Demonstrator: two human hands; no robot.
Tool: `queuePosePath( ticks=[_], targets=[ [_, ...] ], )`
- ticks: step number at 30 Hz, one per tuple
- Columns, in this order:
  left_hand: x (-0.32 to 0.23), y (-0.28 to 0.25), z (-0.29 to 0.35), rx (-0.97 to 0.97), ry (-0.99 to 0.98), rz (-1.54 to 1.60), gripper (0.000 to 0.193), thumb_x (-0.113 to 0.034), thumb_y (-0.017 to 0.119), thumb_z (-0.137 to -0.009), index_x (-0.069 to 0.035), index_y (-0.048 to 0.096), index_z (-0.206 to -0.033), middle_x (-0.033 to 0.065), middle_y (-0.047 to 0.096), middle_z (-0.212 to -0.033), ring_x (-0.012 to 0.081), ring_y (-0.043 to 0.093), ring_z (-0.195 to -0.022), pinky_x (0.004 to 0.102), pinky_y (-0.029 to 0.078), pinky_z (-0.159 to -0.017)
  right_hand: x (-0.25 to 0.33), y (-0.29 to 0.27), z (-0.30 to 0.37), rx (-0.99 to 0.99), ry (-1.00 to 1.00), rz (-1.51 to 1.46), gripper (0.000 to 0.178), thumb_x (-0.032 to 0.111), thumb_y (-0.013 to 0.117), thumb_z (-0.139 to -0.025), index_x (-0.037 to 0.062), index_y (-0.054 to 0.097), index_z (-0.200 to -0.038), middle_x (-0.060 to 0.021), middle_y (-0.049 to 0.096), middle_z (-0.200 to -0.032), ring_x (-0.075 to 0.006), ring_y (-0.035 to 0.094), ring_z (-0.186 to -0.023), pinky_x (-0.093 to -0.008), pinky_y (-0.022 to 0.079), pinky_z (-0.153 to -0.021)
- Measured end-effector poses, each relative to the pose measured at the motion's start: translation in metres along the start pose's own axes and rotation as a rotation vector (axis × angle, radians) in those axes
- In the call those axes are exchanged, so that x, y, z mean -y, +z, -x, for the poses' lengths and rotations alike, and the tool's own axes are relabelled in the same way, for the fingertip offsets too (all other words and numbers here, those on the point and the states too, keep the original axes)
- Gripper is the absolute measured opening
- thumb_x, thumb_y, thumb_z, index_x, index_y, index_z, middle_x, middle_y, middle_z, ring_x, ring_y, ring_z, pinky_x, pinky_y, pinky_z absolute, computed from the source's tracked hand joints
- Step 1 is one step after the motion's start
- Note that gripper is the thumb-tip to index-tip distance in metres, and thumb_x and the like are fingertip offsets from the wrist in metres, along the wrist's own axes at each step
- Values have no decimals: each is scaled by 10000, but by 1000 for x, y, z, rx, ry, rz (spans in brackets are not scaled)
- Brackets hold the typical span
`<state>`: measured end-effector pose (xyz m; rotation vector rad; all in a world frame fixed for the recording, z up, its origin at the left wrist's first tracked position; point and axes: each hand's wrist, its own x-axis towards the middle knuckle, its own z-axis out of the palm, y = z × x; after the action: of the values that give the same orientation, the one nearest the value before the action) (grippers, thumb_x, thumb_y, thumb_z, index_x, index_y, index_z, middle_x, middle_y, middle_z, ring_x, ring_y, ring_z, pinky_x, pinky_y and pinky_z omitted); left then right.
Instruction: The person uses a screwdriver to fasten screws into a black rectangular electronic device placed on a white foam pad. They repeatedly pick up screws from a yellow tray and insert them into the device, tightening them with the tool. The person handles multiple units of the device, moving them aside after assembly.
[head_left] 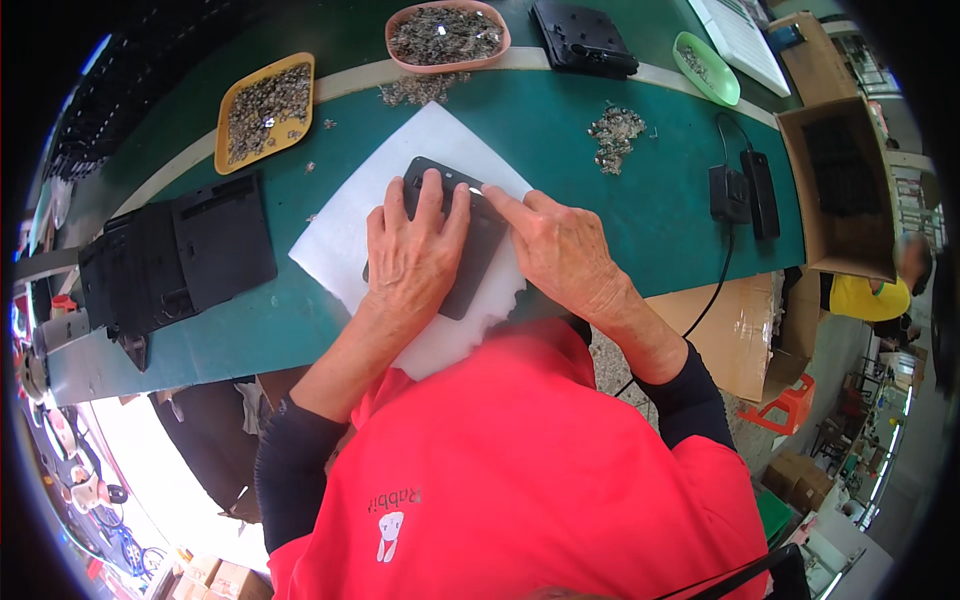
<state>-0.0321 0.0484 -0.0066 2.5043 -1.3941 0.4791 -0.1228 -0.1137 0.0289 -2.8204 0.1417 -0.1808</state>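
A dark grey flat panel with rounded corners and small holes along its far edge lies on a white foam sheet. My left hand rests over the panel, fingers apart and pressed down on its upper part. At the panel's far right edge, the index finger of my right hand reaches out and touches it beside a small bright spot. The other right fingers are curled under, and whatever they may hold is hidden.
Small metal parts fill a yellow tray, a pink tray and a green tray. A loose heap of parts lies right. Black folding cases stand left, a black power adapter right, beside an open cardboard box.
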Motion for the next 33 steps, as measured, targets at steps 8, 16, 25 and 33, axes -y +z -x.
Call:
queuePosePath(
  ticks=[8, 16, 25, 33],
  targets=[
    [8, 6, 7, -67, -80, 62, 478, -39, 624, -762, -221, 648, -1203, 72, 556, -1328, 359, 540, -1154, 432, 459, -879, 1, 1, -3, 1, -38, 46, 432, 27, 572, -810, 108, 618, -1232, -110, 606, -797, -291, 642, -649, -373, 538, -568],
    [4, 9, 7, -92, -124, 172, 418, -10, 632, -738, -139, 667, -1134, 102, 553, -1296, 381, 507, -1164, 461, 430, -918, 3, 2, -5, 18, -48, 122, 452, 28, 580, -800, 116, 614, -1242, -96, 602, -803, -247, 650, -656, -345, 537, -560],
    [6, 12, 8, -74, -154, 257, 496, 58, 656, -703, -145, 655, -1156, 96, 526, -1343, 393, 477, -1191, 476, 422, -981, 7, -1, -10, 64, -95, 184, 440, 74, 586, -814, 87, 601, -1253, -87, 589, -796, -221, 648, -641, -325, 519, -537],
    [6, 13, 8, -77, -131, 294, 446, 36, 646, -712, -125, 660, -1127, 134, 519, -1334, 425, 466, -1168, 498, 409, -959, 21, -19, -26, 216, -196, 345, 406, 84, 598, -791, 12, 589, -1191, -83, 614, -775, -234, 658, -617, -330, 519, -522]
  ],
)
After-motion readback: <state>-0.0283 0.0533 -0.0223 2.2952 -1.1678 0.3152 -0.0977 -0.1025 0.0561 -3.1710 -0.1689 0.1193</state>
